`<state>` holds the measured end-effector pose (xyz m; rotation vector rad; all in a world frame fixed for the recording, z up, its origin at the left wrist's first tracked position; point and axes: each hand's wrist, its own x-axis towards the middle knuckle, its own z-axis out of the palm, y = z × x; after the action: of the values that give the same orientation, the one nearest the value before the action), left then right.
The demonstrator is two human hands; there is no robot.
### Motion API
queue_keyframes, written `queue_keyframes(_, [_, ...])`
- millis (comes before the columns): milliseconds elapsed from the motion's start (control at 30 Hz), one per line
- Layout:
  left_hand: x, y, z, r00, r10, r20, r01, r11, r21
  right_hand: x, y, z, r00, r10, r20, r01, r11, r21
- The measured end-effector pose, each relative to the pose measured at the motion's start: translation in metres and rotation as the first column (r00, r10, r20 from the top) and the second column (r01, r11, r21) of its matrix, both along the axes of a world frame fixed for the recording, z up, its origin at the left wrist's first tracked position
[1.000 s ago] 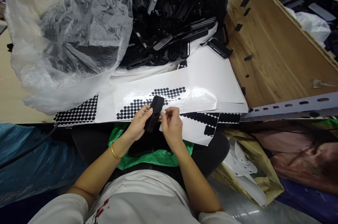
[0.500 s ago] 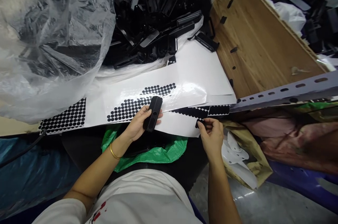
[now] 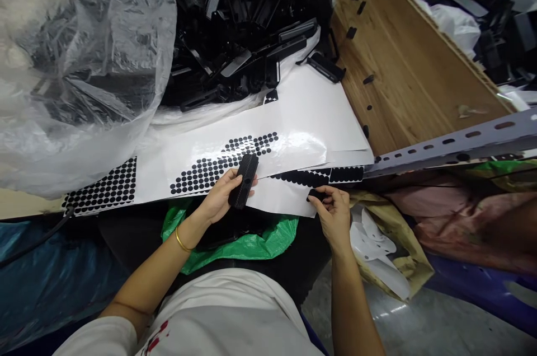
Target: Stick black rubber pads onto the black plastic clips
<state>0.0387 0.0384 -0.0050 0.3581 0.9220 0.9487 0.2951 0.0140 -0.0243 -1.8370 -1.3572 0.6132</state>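
Note:
My left hand is closed around a flat black rectangular piece with a carbon-fibre-like pattern and a small round spot at its middle. At the right, my right hand pinches a small black sticker between thumb and fingertips, over the edge of a white backing sheet. Behind it lie rows of black stickers with scalloped edges. Above my left hand, a sheet of round black dot stickers lies on the white sheets; the held piece covers some of its dots.
A heap of black plastic parts fills the back, with clear plastic film at its left. A wooden board and a slotted metal rail border the right. Below are a green bag and a brown bag of white scraps.
My right hand has shifted slightly left and up with the small black sticker, which now shows more clearly between the fingertips. The left hand and its black piece have hardly moved.

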Motion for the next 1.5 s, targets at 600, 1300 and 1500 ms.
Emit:
queue_keyframes(600, [-0.007, -0.012, 0.007, 0.988, -0.118, 0.096, 0.114, 0.992, 0.050, -0.109, 0.004, 0.038, 0.730, 0.221, -0.647, -0.315, 0.949, -0.031])
queue_keyframes(1300, [-0.008, -0.015, 0.010, 0.992, -0.080, 0.097, 0.076, 0.996, 0.049, -0.127, 0.004, 0.031, 0.781, 0.297, -0.549, -0.361, 0.932, -0.009])
queue_keyframes(1500, [-0.010, -0.015, 0.012, 0.995, -0.064, 0.077, 0.062, 0.998, 0.021, -0.131, 0.001, 0.033, 0.834, 0.314, -0.454, -0.356, 0.935, -0.006])
